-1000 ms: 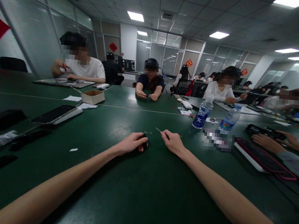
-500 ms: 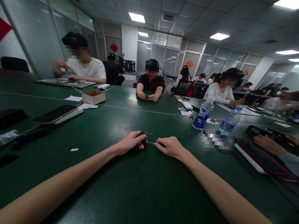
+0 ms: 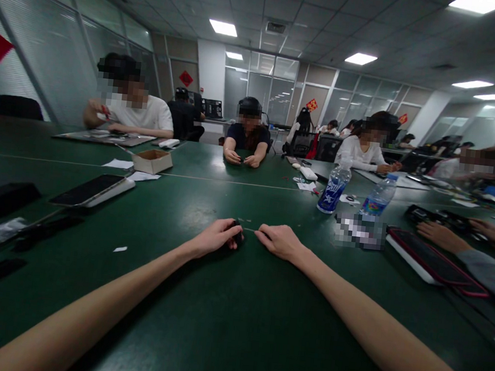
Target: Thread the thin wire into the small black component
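My left hand rests on the green table with its fingers closed on a small black part. My right hand lies just to the right, pinching a thin metal tool whose tip points left and meets the black part. Both forearms stretch out from the near edge. A few tiny specks lie on the table just beyond the hands.
A phone on a white base and dark pieces lie at the left, with a small cardboard box farther back. Two water bottles stand at the right near a red-edged phone. A neighbour's hands work at the right. Several people sit across the table.
My right hand has come down and left from a raised position, bringing the thin tool's tip to the black part in my left hand. The left hand has hardly moved.
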The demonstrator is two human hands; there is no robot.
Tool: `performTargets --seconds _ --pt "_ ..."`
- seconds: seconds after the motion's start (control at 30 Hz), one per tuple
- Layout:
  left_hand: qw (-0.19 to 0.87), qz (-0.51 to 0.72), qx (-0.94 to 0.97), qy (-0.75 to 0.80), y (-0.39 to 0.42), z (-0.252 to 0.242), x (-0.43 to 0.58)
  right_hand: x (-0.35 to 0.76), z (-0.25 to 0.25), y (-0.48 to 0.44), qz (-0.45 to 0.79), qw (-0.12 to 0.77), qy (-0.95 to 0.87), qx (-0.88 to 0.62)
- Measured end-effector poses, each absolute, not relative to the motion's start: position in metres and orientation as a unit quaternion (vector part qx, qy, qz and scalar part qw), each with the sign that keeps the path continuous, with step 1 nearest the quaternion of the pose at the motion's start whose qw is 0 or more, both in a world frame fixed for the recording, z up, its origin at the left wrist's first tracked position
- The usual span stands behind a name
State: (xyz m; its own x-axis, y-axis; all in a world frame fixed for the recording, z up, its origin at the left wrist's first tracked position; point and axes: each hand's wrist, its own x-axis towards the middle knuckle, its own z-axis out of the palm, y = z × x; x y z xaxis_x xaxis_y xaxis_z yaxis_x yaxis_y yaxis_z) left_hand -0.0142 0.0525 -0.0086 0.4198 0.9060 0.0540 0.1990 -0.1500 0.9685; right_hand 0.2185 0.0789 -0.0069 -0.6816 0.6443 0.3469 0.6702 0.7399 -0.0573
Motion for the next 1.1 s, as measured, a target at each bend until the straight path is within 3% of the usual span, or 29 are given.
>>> performTargets --seconds 0.13,0.47,1.1 --pt "0.496 0.339 0.687 0.409 0.0511 -0.007 -0.0144 0.2201 -0.0103 0.0823 -0.026 0.221 -0.886 -0.407" --pt "0.515 0.372 0.646 0.424 0.0557 -0.0129 -0.0156 0.2178 -0.0025 0.0753 -0.044 0.154 -0.934 -0.318" --pt "0.537 0.367 0.65 0.393 0.0573 -0.0118 -0.0199 0.2161 -0.0027 0.0746 -0.038 0.153 -0.932 -0.327"
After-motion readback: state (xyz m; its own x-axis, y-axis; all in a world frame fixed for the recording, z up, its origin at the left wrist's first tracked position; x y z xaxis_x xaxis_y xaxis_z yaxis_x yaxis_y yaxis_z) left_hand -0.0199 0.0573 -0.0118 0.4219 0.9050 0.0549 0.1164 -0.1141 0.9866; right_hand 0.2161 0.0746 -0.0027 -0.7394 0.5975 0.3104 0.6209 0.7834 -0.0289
